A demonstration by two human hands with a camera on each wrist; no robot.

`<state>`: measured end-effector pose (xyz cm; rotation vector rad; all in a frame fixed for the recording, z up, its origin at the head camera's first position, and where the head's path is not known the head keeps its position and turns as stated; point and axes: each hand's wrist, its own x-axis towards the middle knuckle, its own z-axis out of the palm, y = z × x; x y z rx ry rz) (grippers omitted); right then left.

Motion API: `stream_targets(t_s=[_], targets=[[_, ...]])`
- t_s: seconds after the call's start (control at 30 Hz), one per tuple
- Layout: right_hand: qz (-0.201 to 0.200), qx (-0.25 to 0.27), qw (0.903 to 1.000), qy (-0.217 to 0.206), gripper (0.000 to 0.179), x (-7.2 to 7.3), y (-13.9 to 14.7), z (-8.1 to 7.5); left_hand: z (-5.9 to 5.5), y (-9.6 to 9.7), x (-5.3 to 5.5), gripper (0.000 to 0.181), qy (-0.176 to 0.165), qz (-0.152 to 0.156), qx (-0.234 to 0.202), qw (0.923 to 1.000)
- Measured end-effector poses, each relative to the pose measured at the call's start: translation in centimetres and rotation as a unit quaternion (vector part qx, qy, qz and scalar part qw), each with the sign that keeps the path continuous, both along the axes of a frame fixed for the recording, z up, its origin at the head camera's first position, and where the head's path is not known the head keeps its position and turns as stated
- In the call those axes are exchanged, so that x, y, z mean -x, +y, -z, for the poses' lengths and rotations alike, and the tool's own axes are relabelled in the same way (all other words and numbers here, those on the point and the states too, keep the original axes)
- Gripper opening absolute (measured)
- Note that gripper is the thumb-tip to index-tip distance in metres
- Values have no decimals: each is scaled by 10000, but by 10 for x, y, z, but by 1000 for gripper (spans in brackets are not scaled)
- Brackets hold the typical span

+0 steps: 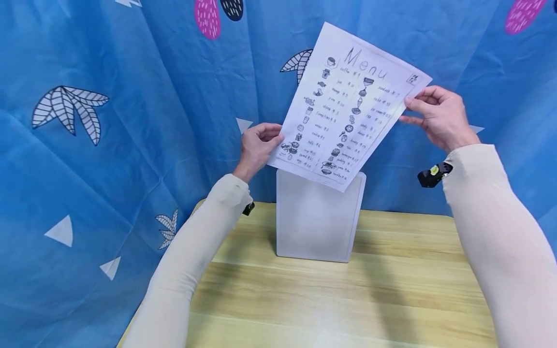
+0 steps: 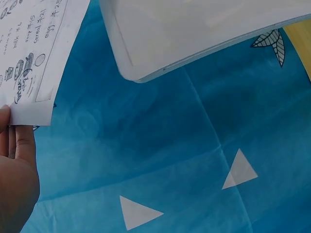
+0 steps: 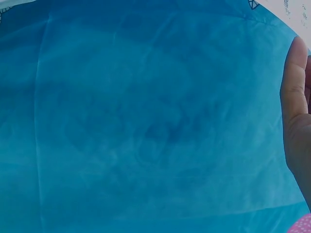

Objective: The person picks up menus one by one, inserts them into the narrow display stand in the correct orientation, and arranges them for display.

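Note:
A white paper menu point(image 1: 335, 116), hand-lettered with small drawings and prices, is held up at a tilt in the head view. My left hand point(image 1: 257, 147) pinches its lower left edge between thumb and fingers. On the upper right edge, my right hand point(image 1: 444, 116) pinches the sheet. Below and behind the paper stands a pale rectangular board point(image 1: 315, 217), upright on the table; the menu covers its top edge. In the left wrist view, the paper's corner point(image 2: 34, 109) sits between thumb and fingers of the left hand point(image 2: 19, 170), with the board point(image 2: 194, 39) beside it.
A light wooden table point(image 1: 278, 299) lies under the board. Blue patterned curtain point(image 1: 109, 169) hangs behind and along the left side. Dark wrist-worn devices point(image 1: 435, 175) sit at both cuffs.

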<state>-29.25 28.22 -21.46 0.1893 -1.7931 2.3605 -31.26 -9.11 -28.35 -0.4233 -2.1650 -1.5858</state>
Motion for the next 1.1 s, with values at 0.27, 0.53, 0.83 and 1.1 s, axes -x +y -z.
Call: stream_targets(t_s=[0.27, 0.53, 0.83, 1.1], targets=[[-35, 15, 9999, 99, 36, -1, -4, -5, -6, -2, 0, 26, 170, -72, 60, 9998], [3, 119, 9999, 112, 35, 0, -11, -13, -11, -2, 2, 27, 181, -150, -30, 9997], [-27, 225, 9992, 322, 31, 1, -18, -22, -19, -6, 5, 24, 487, -223, -135, 9985], [-29, 318, 9984, 476, 30, 3, -24, -25, -25, -9, 4, 23, 681, -344, -252, 9968]])
